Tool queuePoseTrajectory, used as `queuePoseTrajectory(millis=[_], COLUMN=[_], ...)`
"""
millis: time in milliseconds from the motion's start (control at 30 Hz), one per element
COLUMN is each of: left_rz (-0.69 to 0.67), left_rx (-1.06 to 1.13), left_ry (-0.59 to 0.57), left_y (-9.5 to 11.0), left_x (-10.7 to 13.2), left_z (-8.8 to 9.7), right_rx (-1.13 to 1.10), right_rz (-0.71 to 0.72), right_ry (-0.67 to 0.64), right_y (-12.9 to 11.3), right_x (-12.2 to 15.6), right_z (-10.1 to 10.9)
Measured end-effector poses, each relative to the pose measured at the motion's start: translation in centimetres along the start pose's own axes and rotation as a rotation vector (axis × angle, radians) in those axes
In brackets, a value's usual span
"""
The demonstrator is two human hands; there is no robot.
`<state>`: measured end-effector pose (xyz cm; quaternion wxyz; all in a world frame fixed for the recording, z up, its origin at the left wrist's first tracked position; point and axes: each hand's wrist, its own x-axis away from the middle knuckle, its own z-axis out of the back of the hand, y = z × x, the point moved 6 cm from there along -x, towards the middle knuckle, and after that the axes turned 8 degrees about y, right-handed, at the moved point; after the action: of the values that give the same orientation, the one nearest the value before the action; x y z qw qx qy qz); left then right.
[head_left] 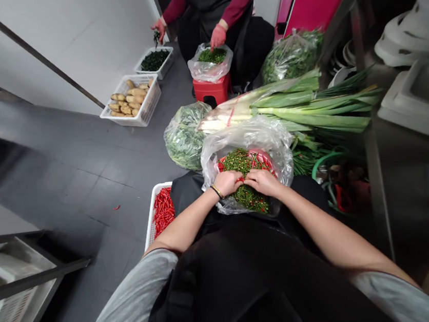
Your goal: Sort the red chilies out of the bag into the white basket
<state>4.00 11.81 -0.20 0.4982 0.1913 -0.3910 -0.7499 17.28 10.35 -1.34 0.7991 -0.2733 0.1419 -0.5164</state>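
Two hands meet over a clear bag [215,153] of chili stems: left hand [227,182] and right hand [262,182] seemingly pinch one red chili [240,178]. White writing on the pink panel [313,7] is unreadable.

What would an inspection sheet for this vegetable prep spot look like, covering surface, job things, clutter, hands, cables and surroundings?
Surface: dark tiled floor, one red chilli lying loose on it.
Job's things: clear plastic bag on the lap, holding red chillies and green stems; white crate of red chillies at the left.
Clutter: leeks, bagged greens, basket of ginger.
Hands: left hand and right hand together in the bag, pinching a chilli.
Cables: green hose by the leeks.
Surroundings: a co-worker's gloved hand over another bag; red stool.
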Motion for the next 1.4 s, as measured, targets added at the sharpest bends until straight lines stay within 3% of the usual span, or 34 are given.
queuePoseTrajectory(millis=[67, 133, 200, 267, 333, 433, 533, 667, 767, 833, 900, 967, 1033, 1133, 1200, 1300, 1400], left_rz=[-0.05, -0.053, 0.026, 0.139, 0.23, 0.295, 0.345, 0.461, 0.51, 0.49, 0.462, 0.469, 0.517, 0.598, 0.634, 0.653, 0.587], left_rx=[0.119, 0.356, 0.566, 0.77, 1.032, 1.375, 1.494, 1.352, 1.106, 0.961, 0.904, 0.926, 0.988, 1.158, 1.277, 1.335, 1.324], left_ry=[-0.16, -0.301, -0.394, -0.447, -0.417, -0.285, -0.228, -0.209, -0.071, -0.007, -0.029, -0.093, -0.132, -0.189, -0.192, -0.166, -0.207], left_y=[0.7, 1.2, 1.3, 1.0, 0.6, -0.1, -0.8, -1.7, -2.1, -1.4, -0.3, 0.7, 0.9, 0.2, -0.6, -1.8, -1.7], left_x=[-0.2, 0.1, 0.8, 1.6, 2.1, 1.9, 1.4, 0.7, -0.5, -1.6, -2.5, -2.9, -2.7, -1.6, -0.8, 0.1, 0.2], left_z=[-0.7, -0.9, -0.8, -0.8, -0.7, -0.2, 0.0, -0.4, -0.8, -1.4, -2.3, -3.2, -3.5, -3.0, -2.2, -1.4, -1.5], right_rx=[-0.352, -0.698, -0.958, -1.069, -0.93, -0.321, 0.048, 0.016, -0.122, -0.202, -0.143, 0.056, 0.262, 0.385, 0.382, 0.36, 0.301], right_rz=[0.027, -0.035, -0.123, -0.224, -0.395, -0.661, -0.718, -0.681, -0.584, -0.43, -0.273, -0.213, -0.283, -0.481, -0.536, -0.497, -0.473], right_ry=[-0.025, -0.113, -0.158, -0.107, -0.011, 0.069, 0.019, -0.03, 0.086, 0.173, 0.223, 0.257, 0.233, 0.014, -0.105, -0.121, -0.054], right_y=[-0.1, -0.1, 0.3, 1.6, 4.3, 8.8, 10.5, 10.0, 7.9, 5.5, 3.3, 2.5, 3.5, 6.8, 8.3, 8.6, 8.3], right_x=[1.0, 1.6, 1.6, 0.5, -1.4, -4.3, -6.8, -7.0, -5.3, -4.2, -3.3, -2.8, -2.8, -3.2, -3.6, -4.3, -4.3], right_z=[0.8, 0.9, 0.8, 1.1, 1.3, 1.8, 1.4, 0.6, 2.2, 3.6, 4.7, 5.2, 4.9, 2.8, 1.4, 1.2, 3.2])
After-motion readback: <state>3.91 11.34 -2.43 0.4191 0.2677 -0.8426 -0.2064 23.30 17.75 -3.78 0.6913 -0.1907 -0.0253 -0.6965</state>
